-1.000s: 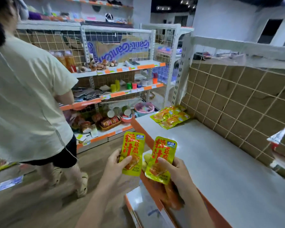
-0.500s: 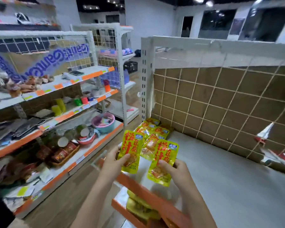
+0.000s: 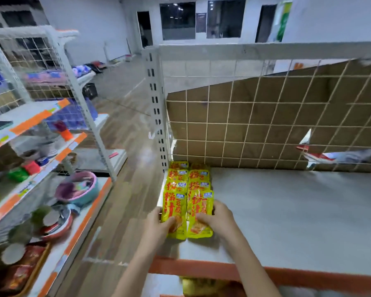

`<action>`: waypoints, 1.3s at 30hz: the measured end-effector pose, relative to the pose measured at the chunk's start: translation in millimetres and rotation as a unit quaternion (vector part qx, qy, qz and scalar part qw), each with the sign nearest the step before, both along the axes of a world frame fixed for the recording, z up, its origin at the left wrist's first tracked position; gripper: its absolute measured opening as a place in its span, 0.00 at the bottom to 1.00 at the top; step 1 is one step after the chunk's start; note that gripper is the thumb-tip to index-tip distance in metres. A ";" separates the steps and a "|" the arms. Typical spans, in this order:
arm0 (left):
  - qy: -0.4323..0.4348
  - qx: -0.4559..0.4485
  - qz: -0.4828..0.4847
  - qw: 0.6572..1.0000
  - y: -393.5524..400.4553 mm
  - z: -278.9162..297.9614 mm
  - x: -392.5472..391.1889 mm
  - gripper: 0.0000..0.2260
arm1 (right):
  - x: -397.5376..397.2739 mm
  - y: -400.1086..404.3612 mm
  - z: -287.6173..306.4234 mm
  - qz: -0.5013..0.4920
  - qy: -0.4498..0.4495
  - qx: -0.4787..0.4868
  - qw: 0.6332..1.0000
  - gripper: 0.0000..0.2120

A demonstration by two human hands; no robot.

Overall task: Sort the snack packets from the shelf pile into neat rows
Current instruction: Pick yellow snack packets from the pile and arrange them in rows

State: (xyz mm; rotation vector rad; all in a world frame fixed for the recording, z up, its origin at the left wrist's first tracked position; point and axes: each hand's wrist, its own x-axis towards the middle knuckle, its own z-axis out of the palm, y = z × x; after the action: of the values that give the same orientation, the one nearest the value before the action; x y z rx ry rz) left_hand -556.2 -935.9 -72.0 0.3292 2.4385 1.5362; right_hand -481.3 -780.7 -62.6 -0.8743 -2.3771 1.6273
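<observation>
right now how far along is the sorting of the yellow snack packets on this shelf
Done: two neat rows of yellow packets already run back to the wire grid at the shelf's left end. In hand: the left hand and right hand each press one more packet onto the front of a row, left packet, right packet. Left: more yellow packets show on the level below the orange edge.

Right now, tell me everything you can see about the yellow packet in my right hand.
The yellow packet is a flat, glossy pouch with large red characters, a small blue-and-white label at its top corner and a picture of orange food near the bottom. It lies on the grey shelf at the near end of the right-hand row, overlapping the packet behind. The right hand pinches its lower right side; the neighbouring packet sits alongside.
</observation>
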 end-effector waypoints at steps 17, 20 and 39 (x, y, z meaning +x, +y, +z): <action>0.136 -0.165 -0.043 0.976 -7.7 -5.0 5.3 0.20 | 13.7 -26.2 -15.9 -0.031 -0.075 0.301 0.950 0.20; 0.176 -0.190 -0.049 0.965 -11.0 -8.6 5.7 0.26 | 15.6 -31.1 -15.4 -0.038 -0.079 0.334 0.938 0.26; 0.343 -0.182 -0.194 0.901 -9.0 -34.9 -6.0 0.24 | 15.2 -33.5 -21.1 0.106 -0.094 0.434 0.890 0.30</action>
State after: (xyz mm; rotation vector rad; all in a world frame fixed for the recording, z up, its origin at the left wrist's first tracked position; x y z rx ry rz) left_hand -562.3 -944.9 -107.0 1.3757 2.8239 0.8450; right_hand -466.1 -814.3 -83.7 -0.5971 -2.9543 0.3572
